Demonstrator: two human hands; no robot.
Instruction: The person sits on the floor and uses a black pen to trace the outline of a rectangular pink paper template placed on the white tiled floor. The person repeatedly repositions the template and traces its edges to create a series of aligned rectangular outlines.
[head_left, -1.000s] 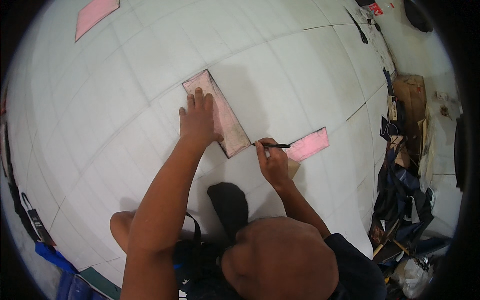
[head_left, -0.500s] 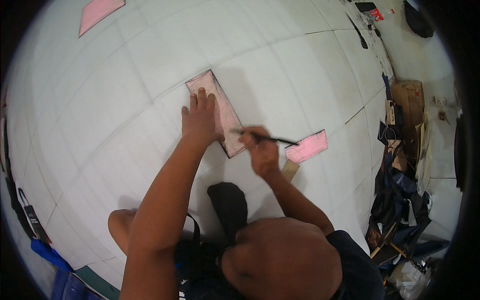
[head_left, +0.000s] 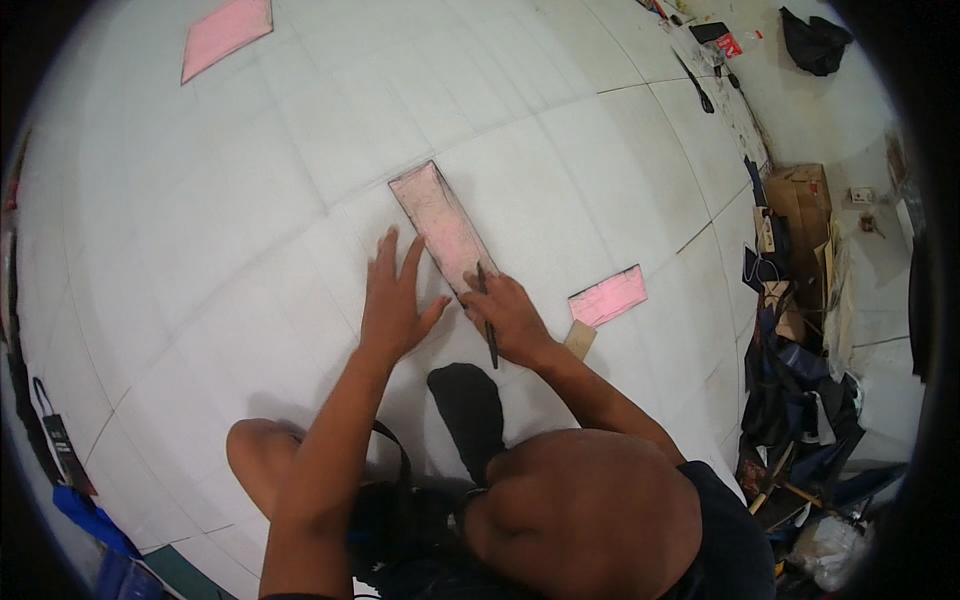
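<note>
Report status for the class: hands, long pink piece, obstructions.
Left hand open, beside long pink piece. Right hand gripping black pen. Piece flat; right hand partly covers its lower end.

- Pale floor (head_left: 655,165) with thin, dark joint lines
- Off-white wall (head_left: 835,120) at right
- Brown cardboard box (head_left: 803,215), dark cloth heap (head_left: 790,385) beside it
- Soft light

long strip (head_left: 440,215) partly behind right hand (head_left: 512,318), far pink piece (head_left: 226,38) cropped
</note>
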